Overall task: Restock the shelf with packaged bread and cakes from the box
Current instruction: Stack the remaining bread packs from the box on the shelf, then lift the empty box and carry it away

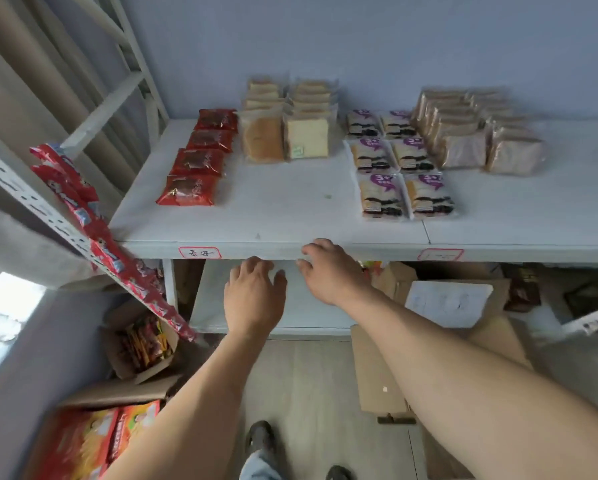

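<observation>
A white shelf carries rows of packaged goods. Red cake packets lie in a line at the left. Clear bags of sliced bread stand in two rows behind the middle. Purple-labelled cake packs lie in two columns to the right, with brownish bread bags beyond them. My left hand hovers just below the shelf's front edge, fingers relaxed and holding nothing. My right hand is at the front edge beside it, fingers loosely spread and holding nothing.
A strip of red snack sachets hangs down the perforated upright at left. Open cartons of snacks and red boxes sit on the floor at left. Cardboard boxes stand at right under the shelf. My shoes show below.
</observation>
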